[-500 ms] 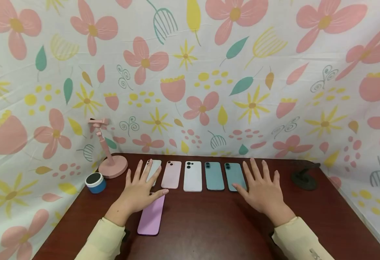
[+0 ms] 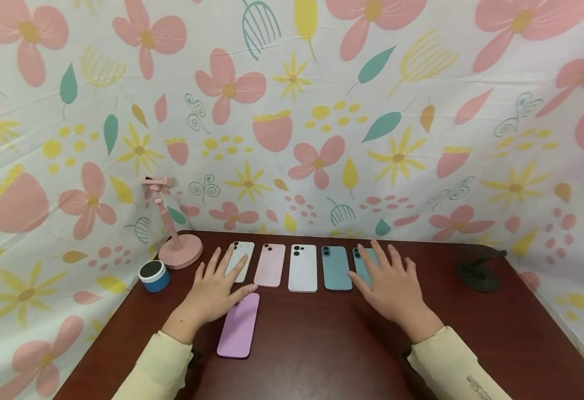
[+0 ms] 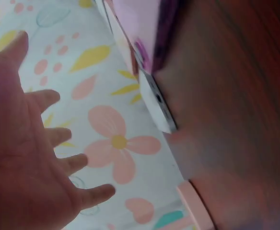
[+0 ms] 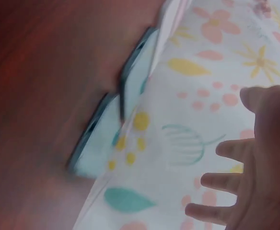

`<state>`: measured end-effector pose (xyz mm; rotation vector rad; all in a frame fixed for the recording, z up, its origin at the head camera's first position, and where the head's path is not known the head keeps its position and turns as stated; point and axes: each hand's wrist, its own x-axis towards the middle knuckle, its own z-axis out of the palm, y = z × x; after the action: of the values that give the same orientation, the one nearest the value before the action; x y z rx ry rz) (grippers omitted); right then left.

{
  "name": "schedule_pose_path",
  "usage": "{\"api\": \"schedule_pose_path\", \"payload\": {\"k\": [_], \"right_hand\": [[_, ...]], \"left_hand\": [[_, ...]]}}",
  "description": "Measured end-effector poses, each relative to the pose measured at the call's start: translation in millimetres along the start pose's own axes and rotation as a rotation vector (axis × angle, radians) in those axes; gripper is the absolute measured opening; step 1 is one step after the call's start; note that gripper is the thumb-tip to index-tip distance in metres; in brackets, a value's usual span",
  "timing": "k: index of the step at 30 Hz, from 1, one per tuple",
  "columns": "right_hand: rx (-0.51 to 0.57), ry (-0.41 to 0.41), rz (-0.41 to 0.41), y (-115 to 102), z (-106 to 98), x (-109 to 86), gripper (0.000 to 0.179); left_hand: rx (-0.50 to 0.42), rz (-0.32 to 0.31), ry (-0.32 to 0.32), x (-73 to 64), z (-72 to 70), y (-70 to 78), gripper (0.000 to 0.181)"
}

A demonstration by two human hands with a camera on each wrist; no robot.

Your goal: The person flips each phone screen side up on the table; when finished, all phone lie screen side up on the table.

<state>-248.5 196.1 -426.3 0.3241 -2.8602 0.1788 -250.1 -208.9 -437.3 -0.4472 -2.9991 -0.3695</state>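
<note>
Five phones lie in a row along the back of the dark wooden table: a white phone (image 2: 244, 263), a pink phone (image 2: 270, 265), another white phone (image 2: 303, 269), a teal phone (image 2: 337, 269) and a second teal phone (image 2: 366, 260). Closer in lies a purple phone (image 2: 239, 329). My left hand (image 2: 211, 293), fingers spread, hovers over the purple phone's left side and partly covers the leftmost white phone. Spread above the rightmost teal phone, my right hand (image 2: 396, 290) hides part of it. Both wrist views show the hands empty and raised off the table.
A pink phone stand (image 2: 182, 251) stands at the back left, beside a small blue-and-white round container (image 2: 154, 276). At the right sits a dark stand (image 2: 478, 275). A floral cloth (image 2: 292, 205) rises behind the table (image 2: 322, 344).
The head view has shifted slightly. My right hand has moved left and now covers more of the rightmost teal phone. The left hand has barely moved, and the phones lie as before.
</note>
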Motion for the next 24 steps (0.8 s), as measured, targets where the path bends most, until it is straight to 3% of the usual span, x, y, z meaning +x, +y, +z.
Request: {"api": "schedule_pose_path", "payload": {"k": [4, 8, 14, 19, 24], "right_hand": [[0.048, 0.025, -0.043, -22.5, -2.2, 20.7, 0.072], [0.149, -0.019, -0.071, -45.4, -4.8, 45.9, 0.073], [0.425, -0.204, -0.05, -82.1, -1.9, 87.4, 0.078], [0.676, -0.294, -0.078, -113.2, 17.6, 120.0, 0.074], [0.921, -0.384, -0.068, -146.1, 43.3, 149.0, 0.072]], "left_hand": [[-0.025, -0.04, -0.012, 5.4, 1.4, -16.2, 0.081], [-0.079, -0.086, -0.058, 11.8, 0.6, -31.9, 0.083], [-0.156, -0.115, -0.107, 23.4, 3.4, -49.7, 0.084], [-0.22, -0.139, -0.138, 31.6, 5.7, -58.0, 0.081], [-0.217, -0.138, -0.134, 37.9, 9.1, -65.1, 0.078]]}}
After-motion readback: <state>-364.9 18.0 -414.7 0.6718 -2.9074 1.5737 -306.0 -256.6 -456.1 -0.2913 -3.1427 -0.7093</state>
